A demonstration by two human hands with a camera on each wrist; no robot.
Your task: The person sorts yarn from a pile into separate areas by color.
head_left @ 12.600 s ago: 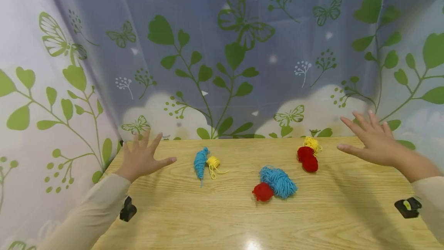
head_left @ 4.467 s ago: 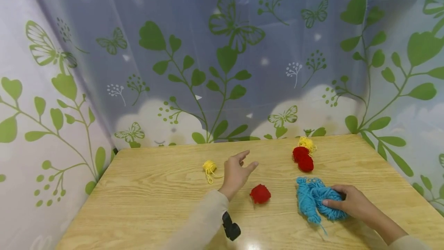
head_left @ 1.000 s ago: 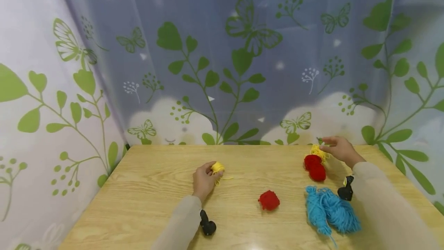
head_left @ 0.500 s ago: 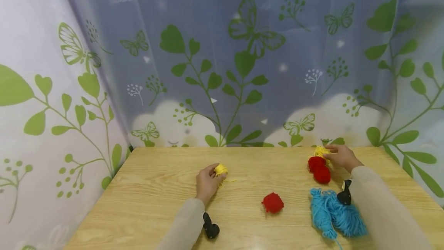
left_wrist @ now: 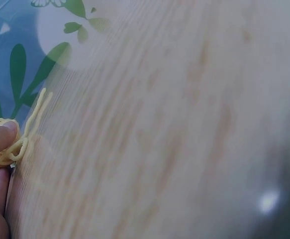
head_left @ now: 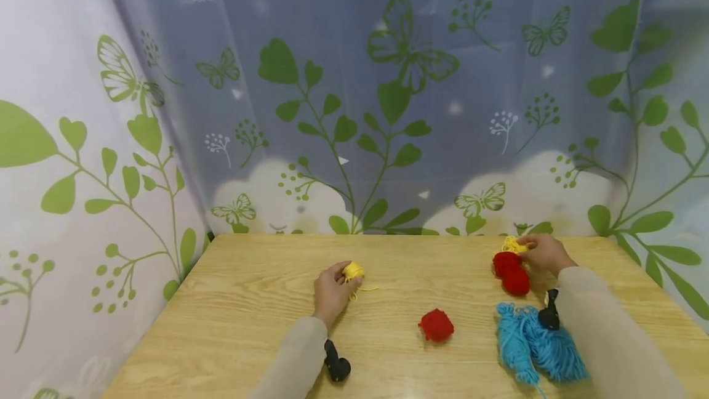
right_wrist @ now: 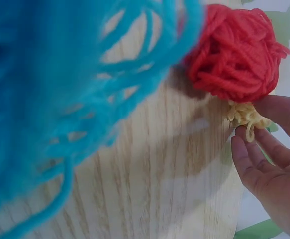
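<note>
My left hand (head_left: 330,294) pinches a small ball of yellow yarn (head_left: 354,271) between thumb and fingers, left of the table's middle. Its loose strand trails to the right; the left wrist view shows loops of the yellow yarn (left_wrist: 21,144) by the thumb. At the back right, my right hand (head_left: 548,253) has thumb and fingers around a looser yellow yarn bundle (head_left: 512,244). In the right wrist view that yellow bundle (right_wrist: 246,115) sits between thumb and fingertips, partly hidden by red yarn (right_wrist: 237,55). Two red yarn balls (head_left: 511,274) lie right in front of it.
A single red yarn ball (head_left: 436,326) lies on the wooden table (head_left: 266,325) near the middle. Two blue yarn bundles (head_left: 534,343) lie side by side at the right, partly under the right forearm. A printed curtain (head_left: 310,109) rises behind the table's back edge.
Earlier the blue bundles were brought together at the right. The left hand then took hold of the small yellow ball. Over the last second the right hand has lowered onto the back yellow bundle.
</note>
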